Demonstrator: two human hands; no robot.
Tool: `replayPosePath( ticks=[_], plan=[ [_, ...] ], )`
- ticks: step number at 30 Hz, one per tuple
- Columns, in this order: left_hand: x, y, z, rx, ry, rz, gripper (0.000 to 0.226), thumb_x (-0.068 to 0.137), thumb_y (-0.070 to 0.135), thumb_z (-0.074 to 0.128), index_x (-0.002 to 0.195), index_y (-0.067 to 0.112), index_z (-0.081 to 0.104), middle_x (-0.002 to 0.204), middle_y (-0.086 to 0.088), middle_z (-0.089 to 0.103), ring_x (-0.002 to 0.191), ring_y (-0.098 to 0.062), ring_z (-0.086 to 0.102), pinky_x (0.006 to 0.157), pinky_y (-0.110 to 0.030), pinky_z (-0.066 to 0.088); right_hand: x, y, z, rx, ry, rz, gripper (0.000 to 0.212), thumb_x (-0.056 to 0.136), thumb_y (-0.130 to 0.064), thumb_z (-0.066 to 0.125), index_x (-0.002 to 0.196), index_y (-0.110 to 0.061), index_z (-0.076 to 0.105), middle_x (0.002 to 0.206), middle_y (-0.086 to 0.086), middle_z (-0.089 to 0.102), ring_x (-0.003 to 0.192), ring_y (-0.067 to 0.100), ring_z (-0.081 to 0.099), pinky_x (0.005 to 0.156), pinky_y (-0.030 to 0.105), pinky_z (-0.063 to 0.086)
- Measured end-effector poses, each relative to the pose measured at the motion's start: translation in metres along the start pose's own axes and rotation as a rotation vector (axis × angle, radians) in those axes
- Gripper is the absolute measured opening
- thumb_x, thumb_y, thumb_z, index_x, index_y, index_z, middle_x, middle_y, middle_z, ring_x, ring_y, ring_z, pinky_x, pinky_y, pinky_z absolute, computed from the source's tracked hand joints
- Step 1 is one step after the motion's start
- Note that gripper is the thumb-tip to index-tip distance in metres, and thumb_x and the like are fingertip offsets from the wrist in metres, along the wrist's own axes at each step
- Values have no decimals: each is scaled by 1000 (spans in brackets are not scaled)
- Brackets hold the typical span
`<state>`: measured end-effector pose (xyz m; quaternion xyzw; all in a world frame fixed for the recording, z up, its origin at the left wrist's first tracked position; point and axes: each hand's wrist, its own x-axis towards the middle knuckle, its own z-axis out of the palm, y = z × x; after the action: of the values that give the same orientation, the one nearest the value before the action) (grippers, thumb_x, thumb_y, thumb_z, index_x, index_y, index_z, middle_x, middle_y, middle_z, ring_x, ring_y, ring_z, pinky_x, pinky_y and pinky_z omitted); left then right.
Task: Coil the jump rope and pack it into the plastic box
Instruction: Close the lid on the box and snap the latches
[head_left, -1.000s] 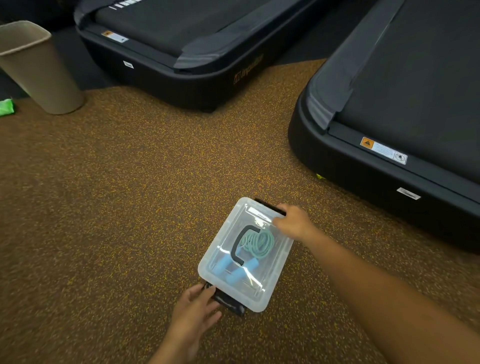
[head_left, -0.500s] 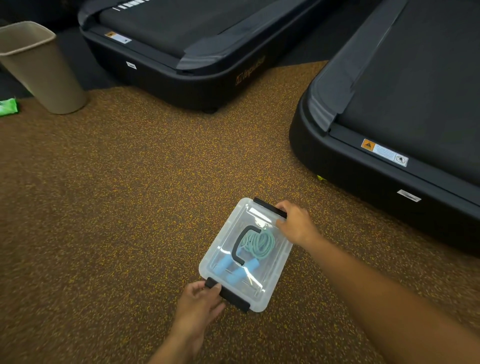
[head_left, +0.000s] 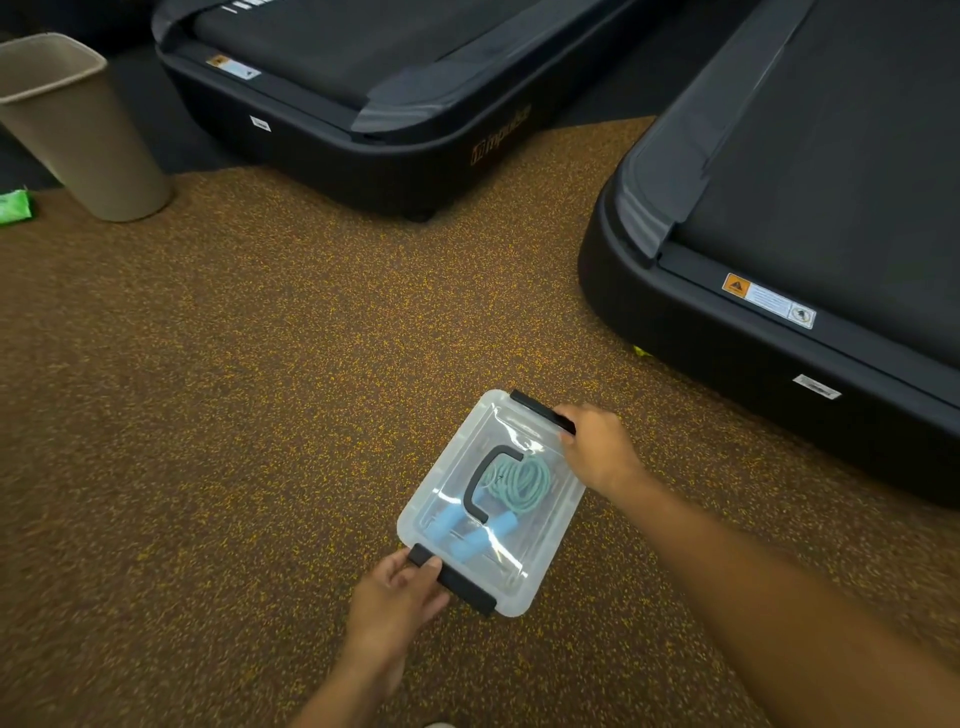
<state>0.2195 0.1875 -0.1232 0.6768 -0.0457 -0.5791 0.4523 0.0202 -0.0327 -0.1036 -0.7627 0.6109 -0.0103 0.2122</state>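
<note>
Speckled brown gym flooring (head_left: 218, 415) spreads under everything you see. On it, at lower centre, sits the clear plastic box (head_left: 431, 499), lid on, set at a slant. Through the lid you can see the jump rope (head_left: 517, 480) coiled inside, its teal cord in loops toward the far half and its light blue handles (head_left: 470, 535) lying toward the near half. A black carry handle (head_left: 480, 483) lies flat on the lid over the coil.

Your left hand (head_left: 392, 605) has its fingers curled over the near black latch (head_left: 460, 582), thumb on top of it. Your right hand (head_left: 600, 447) covers the end of the far black latch (head_left: 535, 408), fingers bent down over the box's corner, pressing it.

Beyond the box, two black treadmills stand: one (head_left: 363, 88) at the top, one (head_left: 810, 234) to your right. A tan waste bin (head_left: 83, 135) stands at the upper left, with a green packet (head_left: 15, 205) just beside it.
</note>
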Motion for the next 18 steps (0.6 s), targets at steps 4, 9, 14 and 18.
replayPosePath(
  ticks=[4,9,14,18],
  plan=[
    [0,-2,3,20,16,6,39,94,2,66,132,3,56,111,-15,74,105,-31,73,96,-49,59,-7,-5,2,-33,17,12,47,99,-5,57,146,-13,52,135,13,60,120,29,62,102,40,55],
    [2,-3,8,71,61,34,41,94,4,70,132,-1,57,109,-17,74,102,-27,74,82,-34,64,-9,-9,2,-31,3,1,51,95,0,61,145,-10,51,135,13,60,120,29,62,103,41,55],
    [5,-6,8,90,76,24,38,93,5,70,129,-2,59,108,-17,75,101,-27,74,73,-28,64,-12,-10,0,-6,-6,-9,45,99,-6,56,144,-8,52,135,12,60,120,29,62,104,44,54],
    [5,-5,8,101,81,10,34,94,5,70,126,-1,60,110,-18,74,102,-28,74,74,-27,64,-15,-10,-1,-2,-18,-39,45,101,-18,55,144,-6,51,137,14,59,122,30,62,104,46,54]
  ],
)
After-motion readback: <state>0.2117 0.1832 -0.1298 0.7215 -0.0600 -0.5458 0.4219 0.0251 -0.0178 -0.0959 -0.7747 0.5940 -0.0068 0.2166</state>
